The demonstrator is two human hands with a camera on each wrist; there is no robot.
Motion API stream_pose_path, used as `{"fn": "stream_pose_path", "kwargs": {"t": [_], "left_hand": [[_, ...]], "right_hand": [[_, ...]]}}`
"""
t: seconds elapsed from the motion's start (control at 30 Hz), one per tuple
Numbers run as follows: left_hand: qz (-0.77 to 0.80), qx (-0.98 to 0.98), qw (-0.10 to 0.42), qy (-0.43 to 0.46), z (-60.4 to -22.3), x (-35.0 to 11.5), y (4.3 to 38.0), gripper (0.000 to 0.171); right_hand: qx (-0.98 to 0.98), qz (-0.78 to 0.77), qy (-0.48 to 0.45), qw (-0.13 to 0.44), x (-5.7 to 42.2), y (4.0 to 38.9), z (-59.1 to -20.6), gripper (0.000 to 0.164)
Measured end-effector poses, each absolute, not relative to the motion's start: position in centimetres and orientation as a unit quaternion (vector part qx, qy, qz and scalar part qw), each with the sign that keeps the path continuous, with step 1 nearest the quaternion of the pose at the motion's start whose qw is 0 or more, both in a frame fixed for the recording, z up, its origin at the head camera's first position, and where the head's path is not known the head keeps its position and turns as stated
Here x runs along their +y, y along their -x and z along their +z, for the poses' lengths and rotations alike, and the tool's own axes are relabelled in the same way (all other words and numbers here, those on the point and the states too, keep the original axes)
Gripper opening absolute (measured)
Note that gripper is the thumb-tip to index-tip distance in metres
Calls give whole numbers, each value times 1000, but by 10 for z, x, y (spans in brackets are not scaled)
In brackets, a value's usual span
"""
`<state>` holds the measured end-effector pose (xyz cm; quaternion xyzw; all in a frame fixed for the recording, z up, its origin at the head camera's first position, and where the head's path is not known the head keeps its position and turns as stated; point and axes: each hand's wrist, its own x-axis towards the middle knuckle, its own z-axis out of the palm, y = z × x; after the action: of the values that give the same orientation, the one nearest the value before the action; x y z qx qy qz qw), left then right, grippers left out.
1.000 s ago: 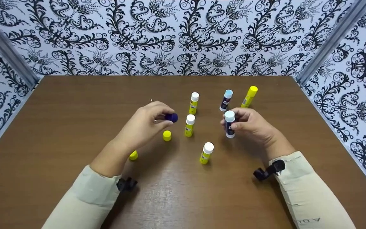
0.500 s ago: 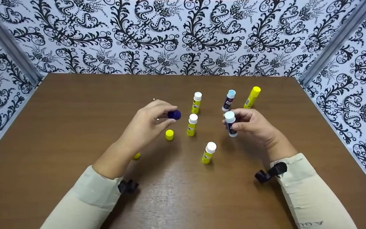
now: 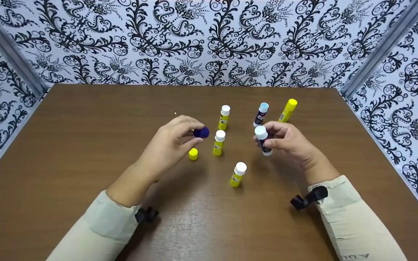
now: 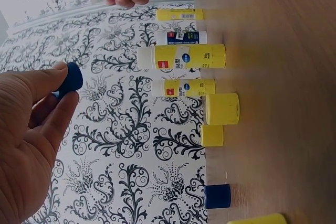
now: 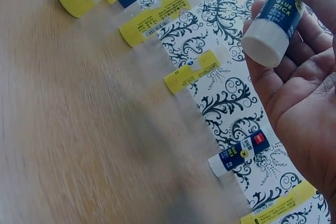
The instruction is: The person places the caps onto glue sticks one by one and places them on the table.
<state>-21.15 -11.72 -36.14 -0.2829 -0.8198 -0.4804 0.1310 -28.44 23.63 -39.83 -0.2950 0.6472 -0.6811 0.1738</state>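
Note:
My left hand (image 3: 169,146) pinches a dark blue cap (image 3: 202,132) between thumb and fingertips, above the table. In my right hand (image 3: 292,145) is a navy glue stick (image 3: 266,147), gripped by its body, its pale top uncovered and tilted slightly left. The cap and this stick are apart. Between the hands stand three yellow glue sticks without caps: a rear one (image 3: 223,120), a middle one (image 3: 218,146) and a front one (image 3: 236,177). Another uncapped navy glue stick (image 3: 260,116) stands behind my right hand.
A capped yellow glue stick (image 3: 287,110) stands at the back right, partly hidden by my right hand. A yellow cap (image 3: 193,154) sits below my left fingers. The left wrist view shows another blue cap (image 4: 217,196) on the table. Patterned walls (image 3: 165,40) enclose the back and sides.
My left hand has drifted slightly right with the blue cap. The glue stick in my right hand has tipped slightly, its top leaning left. The standing sticks stay in place.

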Motion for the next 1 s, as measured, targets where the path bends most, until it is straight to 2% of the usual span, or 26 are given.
{"fn": "stream_pose_path", "kwargs": {"t": [0.47, 1.0], "left_hand": [[-476, -819, 137, 291, -360, -116, 208, 34], [-451, -816, 178, 315, -359, -115, 205, 30]], "right_hand": [[643, -675, 320, 170, 234, 282, -396, 22], [640, -674, 325, 174, 229, 279, -392, 25]]}}
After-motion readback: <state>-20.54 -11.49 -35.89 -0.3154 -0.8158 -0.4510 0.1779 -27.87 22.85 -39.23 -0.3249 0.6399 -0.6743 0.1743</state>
